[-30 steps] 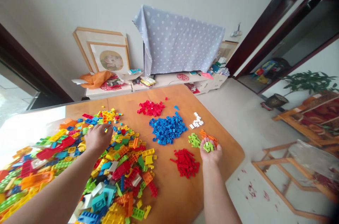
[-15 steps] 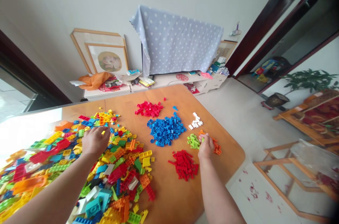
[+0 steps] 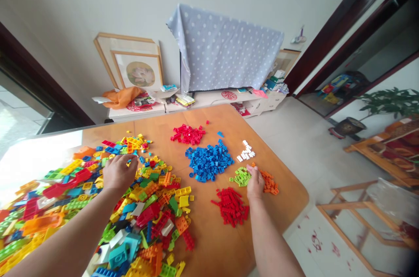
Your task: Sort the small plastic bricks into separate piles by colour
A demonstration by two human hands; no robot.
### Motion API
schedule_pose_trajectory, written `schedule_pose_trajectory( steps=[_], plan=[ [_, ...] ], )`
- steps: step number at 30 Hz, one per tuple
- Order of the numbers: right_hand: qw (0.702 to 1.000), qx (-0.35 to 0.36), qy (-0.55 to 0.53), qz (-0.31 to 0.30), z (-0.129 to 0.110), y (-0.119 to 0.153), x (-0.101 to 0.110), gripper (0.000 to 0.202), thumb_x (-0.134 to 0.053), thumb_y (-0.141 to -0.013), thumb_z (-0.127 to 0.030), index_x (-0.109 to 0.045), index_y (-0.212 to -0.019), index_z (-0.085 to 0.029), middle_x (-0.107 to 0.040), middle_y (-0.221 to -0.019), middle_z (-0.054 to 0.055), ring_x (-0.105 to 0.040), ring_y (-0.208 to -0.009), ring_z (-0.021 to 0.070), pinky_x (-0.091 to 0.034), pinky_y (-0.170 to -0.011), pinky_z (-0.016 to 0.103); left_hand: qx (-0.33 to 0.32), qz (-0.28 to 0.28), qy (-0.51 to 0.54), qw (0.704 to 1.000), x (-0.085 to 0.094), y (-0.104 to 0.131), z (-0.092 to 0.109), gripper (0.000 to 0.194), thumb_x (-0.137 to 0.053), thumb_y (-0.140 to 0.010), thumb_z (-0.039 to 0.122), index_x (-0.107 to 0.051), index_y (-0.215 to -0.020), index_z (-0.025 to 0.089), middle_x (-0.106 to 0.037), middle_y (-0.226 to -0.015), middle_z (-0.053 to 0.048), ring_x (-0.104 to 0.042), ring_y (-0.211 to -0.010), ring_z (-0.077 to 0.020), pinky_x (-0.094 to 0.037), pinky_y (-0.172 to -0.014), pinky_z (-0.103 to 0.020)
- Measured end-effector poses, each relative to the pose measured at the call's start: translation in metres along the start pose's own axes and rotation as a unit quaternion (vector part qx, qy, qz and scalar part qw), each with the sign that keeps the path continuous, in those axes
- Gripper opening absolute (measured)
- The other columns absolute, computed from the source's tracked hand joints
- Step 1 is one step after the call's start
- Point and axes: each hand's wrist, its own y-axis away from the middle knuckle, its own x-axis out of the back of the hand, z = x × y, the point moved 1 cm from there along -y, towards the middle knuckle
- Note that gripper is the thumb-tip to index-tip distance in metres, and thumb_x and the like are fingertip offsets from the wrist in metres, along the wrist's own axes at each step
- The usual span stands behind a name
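Observation:
My left hand (image 3: 119,173) is over the large mixed pile of toy building bricks (image 3: 149,213), its fingers curled down. A small yellowish bit shows by its fingertips; what they hold is mostly hidden. My right hand (image 3: 255,183) is at the right edge of a small heap of lime green bricks (image 3: 241,176), fingers stretched forward, with no brick visible in them. Close on its other side lie orange bricks (image 3: 270,183). Red bricks (image 3: 230,207) lie nearer to me, and white bricks (image 3: 246,152) lie just beyond.
A big heap of blue bricks (image 3: 208,162) occupies the table's middle, with smaller red bricks (image 3: 187,134) behind it. The wooden table (image 3: 218,251) has a rounded right corner. Past it stand a white cabinet (image 3: 212,98) and a wooden stool frame (image 3: 347,205).
My right hand has shifted slightly; the lime green piece at its fingertips no longer shows there. My left hand stays over the mixed pile. The whole view has moved slightly.

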Motion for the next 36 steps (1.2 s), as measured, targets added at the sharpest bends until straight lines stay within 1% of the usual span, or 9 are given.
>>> schedule_pose_trajectory(
  steps=[3,7,16,21,25,29,31,34,36],
  plan=[
    [1.0,0.0,-0.013,-0.003,0.002,-0.003,0.003,0.059,-0.046,-0.093,-0.061,-0.074,-0.111,-0.011,-0.073,-0.118,0.017,-0.067,-0.114,0.0261,-0.046,-0.106,0.042,-0.003,0.0,-0.001,1.0,-0.003,0.0,-0.002,0.047,-0.04,-0.095,0.053,-0.074,-0.11,0.024,-0.07,-0.12,-0.009,-0.055,-0.114,-0.0328,-0.04,-0.103,-0.043],
    [0.999,0.003,-0.033,0.011,0.003,-0.008,0.008,0.06,-0.048,-0.093,-0.059,-0.073,-0.116,-0.01,-0.072,-0.123,0.018,-0.066,-0.118,0.0268,-0.045,-0.108,0.043,-0.004,-0.002,-0.006,1.0,-0.004,-0.001,-0.005,0.046,-0.04,-0.095,0.051,-0.074,-0.108,0.024,-0.07,-0.12,-0.009,-0.056,-0.114,-0.0318,-0.04,-0.103,-0.041],
    [1.0,0.018,-0.008,0.018,0.014,-0.029,0.022,0.065,-0.042,-0.094,-0.063,-0.071,-0.117,-0.01,-0.071,-0.124,0.018,-0.066,-0.118,0.0276,-0.047,-0.107,0.046,-0.02,0.017,0.012,1.0,-0.013,0.0,-0.019,0.046,-0.042,-0.094,0.053,-0.075,-0.107,0.024,-0.072,-0.116,-0.009,-0.057,-0.112,-0.0309,-0.04,-0.101,-0.041],
    [0.999,0.029,0.009,0.027,0.014,-0.036,0.025,0.066,-0.039,-0.095,-0.064,-0.07,-0.116,-0.009,-0.072,-0.122,0.019,-0.067,-0.117,0.0278,-0.048,-0.106,0.045,-0.004,0.01,0.026,1.0,-0.011,0.001,-0.021,0.045,-0.044,-0.093,0.053,-0.076,-0.107,0.024,-0.071,-0.116,-0.009,-0.058,-0.111,-0.0316,-0.042,-0.099,-0.042],
    [0.999,0.042,0.031,0.012,0.013,-0.036,0.021,0.067,-0.037,-0.095,-0.065,-0.073,-0.108,-0.009,-0.074,-0.114,0.02,-0.071,-0.107,0.028,-0.05,-0.102,0.045,-0.005,0.014,0.029,0.999,-0.009,0.001,-0.021,0.047,-0.043,-0.093,0.055,-0.076,-0.106,0.023,-0.072,-0.115,-0.009,-0.057,-0.111,-0.0321,-0.043,-0.099,-0.043],
    [0.997,0.049,0.063,-0.014,0.012,-0.038,0.016,0.065,-0.044,-0.093,-0.067,-0.075,-0.101,-0.01,-0.076,-0.106,0.019,-0.071,-0.104,0.0294,-0.05,-0.1,0.046,-0.001,0.014,0.031,0.999,-0.008,0.002,-0.021,0.047,-0.044,-0.093,0.055,-0.076,-0.106,0.023,-0.072,-0.113,-0.009,-0.057,-0.111,-0.0329,-0.044,-0.099,-0.044],
    [0.995,0.05,0.078,-0.024,0.01,-0.039,0.014,0.064,-0.046,-0.092,-0.067,-0.076,-0.102,-0.011,-0.076,-0.108,0.02,-0.07,-0.107,0.03,-0.048,-0.102,0.047,-0.005,0.013,0.032,0.999,-0.007,0.003,-0.021,0.047,-0.044,-0.093,0.054,-0.076,-0.105,0.022,-0.072,-0.112,-0.01,-0.058,-0.11,-0.0327,-0.044,-0.099,-0.044],
    [0.994,0.054,0.088,-0.029,0.008,-0.036,0.014,0.067,-0.043,-0.093,-0.067,-0.075,-0.11,-0.011,-0.074,-0.117,0.02,-0.067,-0.114,0.0302,-0.046,-0.106,0.047,-0.01,0.015,0.03,0.999,-0.007,0.003,-0.022,0.047,-0.043,-0.093,0.053,-0.076,-0.105,0.021,-0.072,-0.112,-0.011,-0.059,-0.108,-0.0325,-0.045,-0.098,-0.045],
    [0.991,0.065,0.107,-0.053,0.006,-0.03,0.014,0.067,-0.041,-0.094,-0.067,-0.074,-0.115,-0.012,-0.073,-0.12,0.019,-0.065,-0.118,0.0298,-0.045,-0.107,0.046,-0.005,0.017,0.028,0.999,-0.005,0.002,-0.026,0.046,-0.043,-0.093,0.052,-0.076,-0.105,0.021,-0.072,-0.112,-0.011,-0.059,-0.106,-0.0325,-0.045,-0.097,-0.045]
  ],
)
